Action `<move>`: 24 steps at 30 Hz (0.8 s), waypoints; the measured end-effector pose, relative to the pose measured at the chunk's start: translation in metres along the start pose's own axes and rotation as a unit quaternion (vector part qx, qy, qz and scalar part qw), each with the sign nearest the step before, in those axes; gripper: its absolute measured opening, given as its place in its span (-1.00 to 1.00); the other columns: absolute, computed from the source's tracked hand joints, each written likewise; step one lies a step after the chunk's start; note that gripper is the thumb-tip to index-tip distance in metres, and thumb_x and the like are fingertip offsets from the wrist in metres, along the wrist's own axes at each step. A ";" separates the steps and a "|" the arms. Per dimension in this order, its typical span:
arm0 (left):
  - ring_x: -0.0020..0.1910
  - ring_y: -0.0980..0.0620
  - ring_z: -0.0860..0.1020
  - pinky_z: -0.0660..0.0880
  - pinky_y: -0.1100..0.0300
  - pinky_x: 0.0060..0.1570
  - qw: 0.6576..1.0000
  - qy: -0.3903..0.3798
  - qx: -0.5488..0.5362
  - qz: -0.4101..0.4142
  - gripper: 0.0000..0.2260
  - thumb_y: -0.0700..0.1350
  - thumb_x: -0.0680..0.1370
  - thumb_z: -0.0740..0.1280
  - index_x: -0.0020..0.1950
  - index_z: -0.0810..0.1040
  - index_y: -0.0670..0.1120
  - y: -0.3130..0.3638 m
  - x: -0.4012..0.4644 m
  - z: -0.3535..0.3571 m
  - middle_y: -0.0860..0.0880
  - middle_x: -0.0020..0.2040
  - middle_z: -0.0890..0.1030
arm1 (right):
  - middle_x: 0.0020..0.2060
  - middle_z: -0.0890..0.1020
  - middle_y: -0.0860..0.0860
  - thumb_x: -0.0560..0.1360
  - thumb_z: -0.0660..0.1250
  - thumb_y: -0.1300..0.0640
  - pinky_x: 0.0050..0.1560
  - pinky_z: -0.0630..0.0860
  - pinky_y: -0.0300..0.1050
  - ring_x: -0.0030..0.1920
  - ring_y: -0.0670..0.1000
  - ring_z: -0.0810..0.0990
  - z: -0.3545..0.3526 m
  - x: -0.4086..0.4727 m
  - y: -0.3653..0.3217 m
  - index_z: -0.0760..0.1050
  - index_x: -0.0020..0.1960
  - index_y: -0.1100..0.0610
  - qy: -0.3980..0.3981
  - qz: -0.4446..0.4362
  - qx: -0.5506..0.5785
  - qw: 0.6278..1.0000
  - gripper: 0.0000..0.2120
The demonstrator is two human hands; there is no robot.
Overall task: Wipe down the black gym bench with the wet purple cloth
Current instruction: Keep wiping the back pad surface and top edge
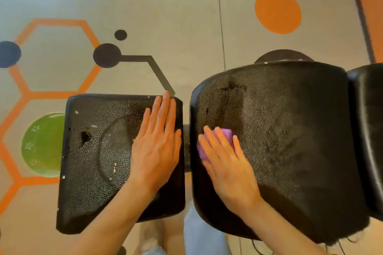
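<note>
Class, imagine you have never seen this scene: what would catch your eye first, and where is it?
Most striking is the small purple cloth, pressed flat under the right hand on the near left part of the larger black bench pad. Next is the left hand, laid flat with straight fingers on the right side of the smaller, scuffed seat pad. Behind them, orange hexagon lines and a green bowl brighten the grey floor at left.

Pebbled, worn black bench (290, 130); soft purple cloth (224, 133)
</note>
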State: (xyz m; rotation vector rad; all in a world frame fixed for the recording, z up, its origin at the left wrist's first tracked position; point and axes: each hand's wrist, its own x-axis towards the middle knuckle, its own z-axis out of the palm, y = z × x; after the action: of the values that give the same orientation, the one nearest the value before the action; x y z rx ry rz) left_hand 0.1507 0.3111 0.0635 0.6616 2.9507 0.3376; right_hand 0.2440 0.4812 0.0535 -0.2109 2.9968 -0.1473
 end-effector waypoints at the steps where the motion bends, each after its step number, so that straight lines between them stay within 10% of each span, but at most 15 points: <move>1: 0.60 -0.12 0.03 0.01 -0.03 0.55 1.000 0.002 0.004 0.002 -0.45 -0.06 0.63 0.06 0.59 0.08 -0.22 0.000 0.001 0.000 -0.18 0.61 0.07 | 0.55 0.07 0.03 0.63 0.01 0.04 0.50 0.07 0.12 0.55 0.05 0.01 -0.010 0.038 0.007 0.13 0.53 0.10 0.016 0.020 0.010 1.000 -0.51; 24: 0.60 -0.13 0.05 -0.01 -0.02 0.56 1.000 -0.018 -0.003 -0.004 -0.46 -0.02 0.64 0.07 0.58 0.12 -0.22 0.000 0.003 -0.003 -0.17 0.61 0.08 | 0.54 0.11 0.07 0.64 -0.02 0.04 0.49 0.11 0.15 0.54 0.07 0.05 -0.020 0.078 0.042 0.10 0.54 0.13 0.037 0.055 0.012 0.998 -0.51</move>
State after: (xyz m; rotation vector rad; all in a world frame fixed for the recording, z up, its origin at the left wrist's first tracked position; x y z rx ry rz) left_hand 0.1478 0.3116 0.0666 0.6469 2.9165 0.3305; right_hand 0.1589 0.5127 0.0586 -0.0400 3.0698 -0.1827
